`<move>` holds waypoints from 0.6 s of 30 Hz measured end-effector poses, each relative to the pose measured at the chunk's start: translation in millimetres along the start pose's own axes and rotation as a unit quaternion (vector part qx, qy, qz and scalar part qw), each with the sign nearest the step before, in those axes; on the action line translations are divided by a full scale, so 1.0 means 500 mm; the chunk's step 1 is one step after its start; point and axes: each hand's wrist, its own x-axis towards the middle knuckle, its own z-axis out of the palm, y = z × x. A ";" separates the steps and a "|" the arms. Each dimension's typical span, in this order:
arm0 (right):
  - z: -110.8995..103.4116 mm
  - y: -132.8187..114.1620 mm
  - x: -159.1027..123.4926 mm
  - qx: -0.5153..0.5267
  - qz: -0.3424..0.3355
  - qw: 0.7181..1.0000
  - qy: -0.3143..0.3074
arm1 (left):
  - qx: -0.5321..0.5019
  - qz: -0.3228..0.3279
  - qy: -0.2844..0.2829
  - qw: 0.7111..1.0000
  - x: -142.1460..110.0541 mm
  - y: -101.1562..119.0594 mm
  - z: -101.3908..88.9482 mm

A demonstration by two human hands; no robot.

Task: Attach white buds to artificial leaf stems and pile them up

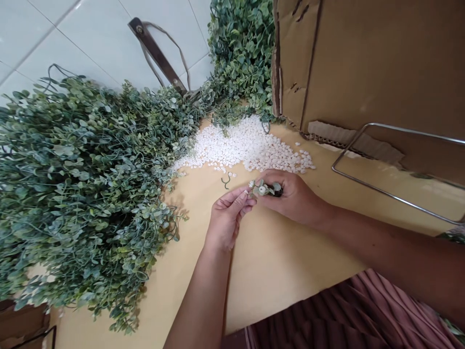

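Observation:
Over the tabletop (276, 252), my two hands meet at a small artificial leaf sprig (262, 189) with white pieces among its leaves. My right hand (290, 195) is closed round the sprig's stem end. A dark end shows beside its thumb, but I cannot make out what that is. My left hand (229, 213) is closed too, its thumb and finger pinching the sprig's other end. Just beyond the hands lies a spread pile of small white bead-like pieces (232, 145). A short curled green stem piece (226, 181) rests close to my left hand.
A large heap of artificial greenery (90, 189) covers the left side, with another bunch (243, 53) at the back. On the right stand a cardboard box (378, 63) and a bent metal wire frame (392, 194). A dark strip with a cord (158, 55) leans near white tiles (94, 34).

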 end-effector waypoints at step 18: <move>0.000 0.002 -0.004 -0.012 -0.005 1.000 -0.001 | -0.018 0.009 0.006 1.000 0.002 -0.006 0.007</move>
